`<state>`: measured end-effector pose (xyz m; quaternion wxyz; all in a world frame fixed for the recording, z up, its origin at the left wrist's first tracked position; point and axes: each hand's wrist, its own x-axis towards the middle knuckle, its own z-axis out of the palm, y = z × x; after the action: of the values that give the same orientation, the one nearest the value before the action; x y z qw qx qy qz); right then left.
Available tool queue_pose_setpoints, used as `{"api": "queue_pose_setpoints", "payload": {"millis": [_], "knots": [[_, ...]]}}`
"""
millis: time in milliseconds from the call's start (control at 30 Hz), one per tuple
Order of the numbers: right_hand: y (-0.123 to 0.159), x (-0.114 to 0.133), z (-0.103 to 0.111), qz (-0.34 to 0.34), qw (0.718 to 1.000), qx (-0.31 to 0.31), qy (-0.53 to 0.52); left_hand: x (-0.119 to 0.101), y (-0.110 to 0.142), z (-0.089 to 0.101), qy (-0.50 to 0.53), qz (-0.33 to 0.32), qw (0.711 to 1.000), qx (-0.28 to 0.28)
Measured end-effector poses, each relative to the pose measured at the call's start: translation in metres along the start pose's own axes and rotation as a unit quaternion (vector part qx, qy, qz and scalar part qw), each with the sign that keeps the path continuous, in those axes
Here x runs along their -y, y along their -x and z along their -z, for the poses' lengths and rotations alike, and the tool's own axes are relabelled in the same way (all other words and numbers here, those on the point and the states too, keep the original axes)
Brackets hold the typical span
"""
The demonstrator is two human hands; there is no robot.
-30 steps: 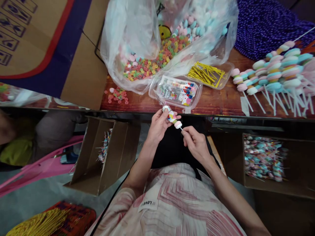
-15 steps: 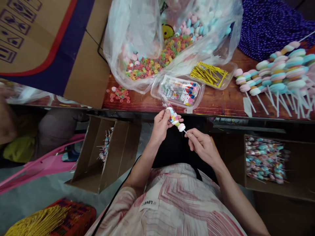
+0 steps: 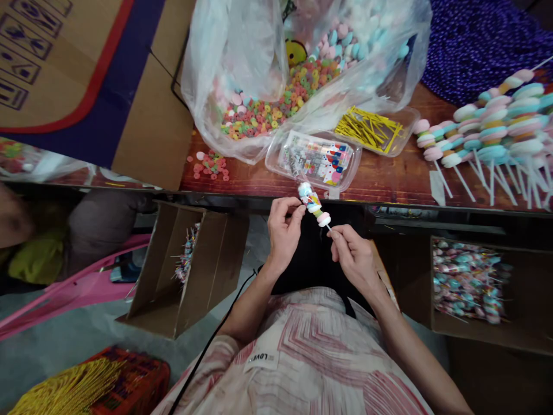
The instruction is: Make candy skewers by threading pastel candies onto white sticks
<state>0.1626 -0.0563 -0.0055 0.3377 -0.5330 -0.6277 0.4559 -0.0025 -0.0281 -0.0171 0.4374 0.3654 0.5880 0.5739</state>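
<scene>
I hold a candy skewer (image 3: 314, 205) of pastel discs in a clear printed wrapper, just below the wooden table's edge (image 3: 389, 178). My left hand (image 3: 283, 230) pinches the wrapped candy part between thumb and fingers. My right hand (image 3: 354, 256) is closed on the thin white stick at the lower end. Right behind the skewer a clear tray of printed wrappers (image 3: 317, 158) lies on the table.
A big clear bag of candy rings and discs (image 3: 276, 109) sits behind, with a tray of yellow twist ties (image 3: 371, 128) and a pile of bare candy skewers (image 3: 488, 135) at right. Cardboard boxes of wrapped skewers stand below, one at left (image 3: 185, 259) and one at right (image 3: 466, 279).
The skewer has shifted slightly right and up, and both hands have moved with it. My left fingers have moved along the wrapper.
</scene>
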Motion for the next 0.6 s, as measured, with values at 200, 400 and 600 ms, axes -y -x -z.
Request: {"api": "queue_pose_setpoints", "payload": {"millis": [200, 400, 600], "knots": [[0.000, 0.000, -0.001, 0.029, 0.998, -0.004, 0.052, 0.001, -0.006, 0.004, -0.105, -0.134, 0.985, 0.040], [0.001, -0.010, 0.001, 0.055, 0.996, -0.001, 0.071, 0.001, -0.009, 0.005, -0.088, -0.114, 0.988, 0.063], [0.000, -0.007, 0.000, 0.036, 0.998, -0.006, 0.056, -0.001, -0.012, 0.003, -0.097, -0.127, 0.985, 0.068]]}}
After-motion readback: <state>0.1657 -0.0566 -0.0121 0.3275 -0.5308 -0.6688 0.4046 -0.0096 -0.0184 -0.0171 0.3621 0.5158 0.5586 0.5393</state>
